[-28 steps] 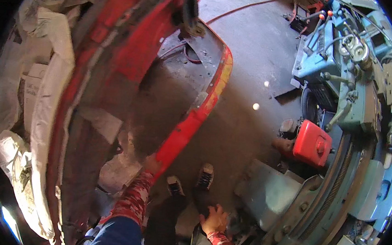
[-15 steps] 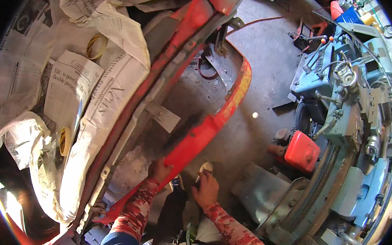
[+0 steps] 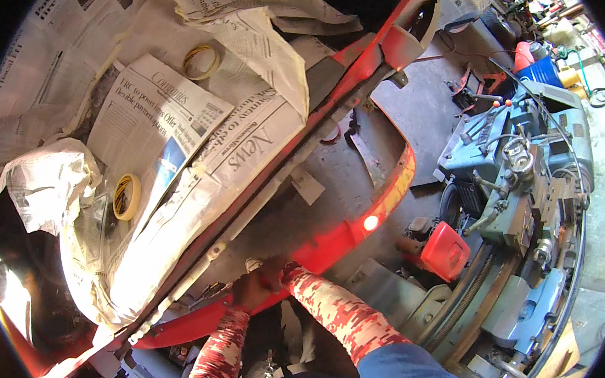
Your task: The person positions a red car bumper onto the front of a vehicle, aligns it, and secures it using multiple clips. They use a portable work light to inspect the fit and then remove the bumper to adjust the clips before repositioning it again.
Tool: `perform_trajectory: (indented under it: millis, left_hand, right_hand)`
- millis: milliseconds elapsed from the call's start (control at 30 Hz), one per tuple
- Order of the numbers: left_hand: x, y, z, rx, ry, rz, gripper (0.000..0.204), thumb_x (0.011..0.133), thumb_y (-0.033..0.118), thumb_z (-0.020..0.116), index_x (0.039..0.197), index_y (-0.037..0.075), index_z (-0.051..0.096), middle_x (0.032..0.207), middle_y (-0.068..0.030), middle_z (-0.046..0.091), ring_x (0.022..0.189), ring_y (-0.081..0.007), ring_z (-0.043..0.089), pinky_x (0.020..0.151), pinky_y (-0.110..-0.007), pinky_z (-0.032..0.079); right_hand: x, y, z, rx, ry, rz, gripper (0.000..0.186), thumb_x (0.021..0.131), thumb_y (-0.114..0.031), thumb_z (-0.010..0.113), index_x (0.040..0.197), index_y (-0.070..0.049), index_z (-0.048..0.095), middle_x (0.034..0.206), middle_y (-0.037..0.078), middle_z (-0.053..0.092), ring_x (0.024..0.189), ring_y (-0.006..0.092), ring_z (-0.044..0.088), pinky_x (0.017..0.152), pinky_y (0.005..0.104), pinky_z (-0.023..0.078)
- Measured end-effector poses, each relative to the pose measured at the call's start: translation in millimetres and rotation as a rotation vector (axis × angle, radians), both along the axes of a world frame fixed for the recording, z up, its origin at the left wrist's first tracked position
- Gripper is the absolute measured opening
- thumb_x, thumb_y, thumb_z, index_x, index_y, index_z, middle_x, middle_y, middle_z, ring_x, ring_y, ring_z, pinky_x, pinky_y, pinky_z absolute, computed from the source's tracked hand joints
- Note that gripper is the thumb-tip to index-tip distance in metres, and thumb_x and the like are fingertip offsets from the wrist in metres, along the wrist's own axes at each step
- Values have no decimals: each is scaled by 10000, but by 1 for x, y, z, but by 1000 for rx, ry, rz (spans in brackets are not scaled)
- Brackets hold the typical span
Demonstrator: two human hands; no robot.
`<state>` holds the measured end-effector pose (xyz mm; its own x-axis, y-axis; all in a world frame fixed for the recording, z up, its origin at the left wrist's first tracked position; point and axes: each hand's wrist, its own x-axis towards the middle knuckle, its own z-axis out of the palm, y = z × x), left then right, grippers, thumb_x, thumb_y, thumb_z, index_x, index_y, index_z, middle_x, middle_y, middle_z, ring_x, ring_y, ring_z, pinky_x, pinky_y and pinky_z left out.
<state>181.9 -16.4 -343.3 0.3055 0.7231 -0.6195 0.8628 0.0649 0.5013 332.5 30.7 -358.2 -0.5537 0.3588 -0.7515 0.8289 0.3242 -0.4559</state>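
A long curved red bumper (image 3: 326, 248), with a yellow patch toward its far end, lies across the space in front of me. My left hand (image 3: 251, 293) is closed on its near part, in shadow. From the right, my right arm reaches across the bumper. My right hand (image 3: 272, 277) is dark and mostly lost in shadow beside the left one, so its fingers cannot be made out. Just left of the hands runs the red edge of a car body (image 3: 233, 208), close to the bumper.
Newspaper sheets (image 3: 159, 110) cover the car at left, with two tape rolls (image 3: 133, 200) on them. A grey-blue metal lathe (image 3: 523, 185) stands at right. Beside it are a red plastic can (image 3: 445, 251) and a bent metal sheet (image 3: 380, 287).
My right hand has swung left from near my shoe to the bumper, beside my left hand. The bumper lies closer to the car's edge, and the view has shifted.
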Motion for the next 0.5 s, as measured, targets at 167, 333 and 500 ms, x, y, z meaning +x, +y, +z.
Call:
perform_trajectory:
  millis: [167, 333, 500]
  left_hand:
    - [-29, -31, -7, -86, -63, 83, 718, 689, 579, 852, 1192, 94, 687, 1132, -233, 719, 1063, -425, 691, 913, -540, 537]
    - [-111, -56, -4, 229, -44, -55, 774, 669, 497, 883, 1301, 107, 662, 1232, -204, 711, 1106, -367, 699, 951, -489, 544]
    - [-176, -51, 33, 183, -14, -46, 871, 602, 575, 894, 1290, 87, 676, 1226, -223, 707, 1118, -377, 692, 975, -491, 538]
  right_hand:
    - [-4, -30, -9, -26, 55, -48, 730, 579, -326, 912, 1243, -100, 709, 1200, 148, 733, 1142, 342, 694, 972, 489, 543]
    - [-2, -45, -16, -80, -9, 38, 656, 692, -409, 882, 1261, -131, 709, 1175, 141, 738, 1166, 356, 678, 993, 506, 542]
    - [4, -53, 16, -100, -70, -20, 552, 742, -394, 886, 1194, -113, 739, 1245, 127, 726, 1209, 328, 665, 1005, 473, 538]
